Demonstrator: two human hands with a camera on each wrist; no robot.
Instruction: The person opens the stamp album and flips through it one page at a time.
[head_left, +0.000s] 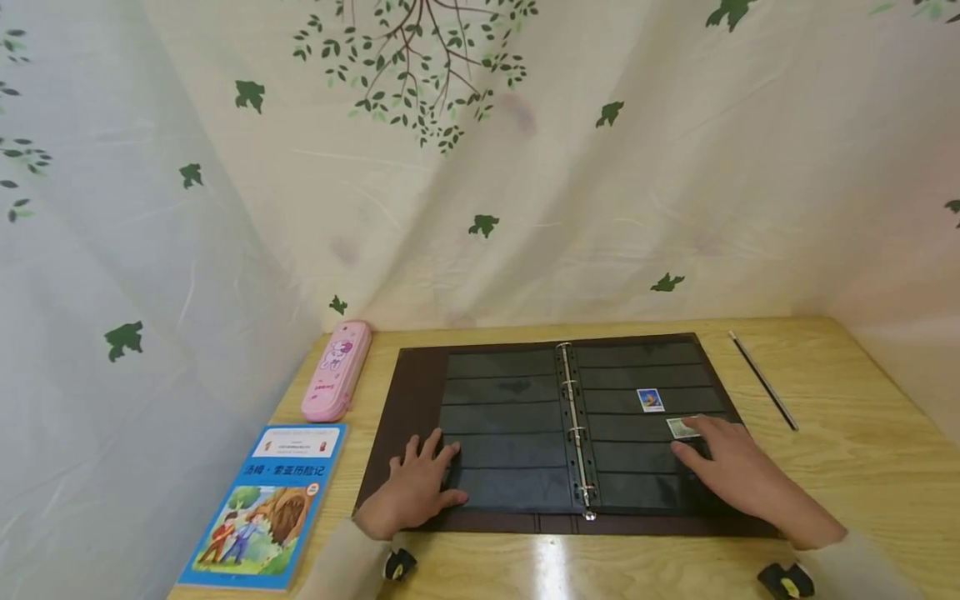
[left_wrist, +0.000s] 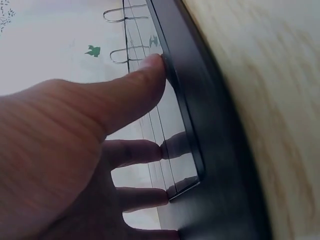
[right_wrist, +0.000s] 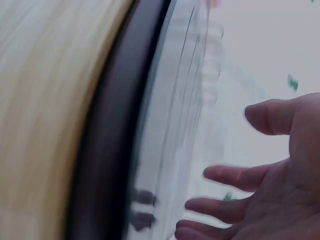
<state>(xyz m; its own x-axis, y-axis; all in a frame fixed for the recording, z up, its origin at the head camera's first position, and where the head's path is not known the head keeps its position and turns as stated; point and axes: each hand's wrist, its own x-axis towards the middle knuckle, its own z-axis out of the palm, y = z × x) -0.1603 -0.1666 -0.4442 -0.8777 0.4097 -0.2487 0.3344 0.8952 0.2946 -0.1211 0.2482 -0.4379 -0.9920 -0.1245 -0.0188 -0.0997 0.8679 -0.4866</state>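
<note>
A ring binder (head_left: pixel 510 523) lies spread on the table, its dark pages divided into horizontal strip pockets, with a metal ring bar (head_left: pixel 574 417) down the middle. On the right page are a blue stamp (head_left: pixel 650 400) with an orange figure and a pale greenish stamp (head_left: pixel 679 428). My left hand (head_left: pixel 417 487) rests with spread fingers on the left page's outer lower part; its thumb (left_wrist: pixel 135 90) touches the page near the lower edge. Over the right page is my right hand (head_left: pixel 731 467), fingers apart and nothing gripped, its index finger partly covering the greenish stamp.
Left of the binder are a pink pencil case (head_left: pixel 337 372) and a blue illustrated book (head_left: pixel 264 508). A thin dark rod (head_left: pixel 763 381) with a light tip lies to the right. Leaf-printed cloth (head_left: pixel 480 167) hangs behind and beside the table.
</note>
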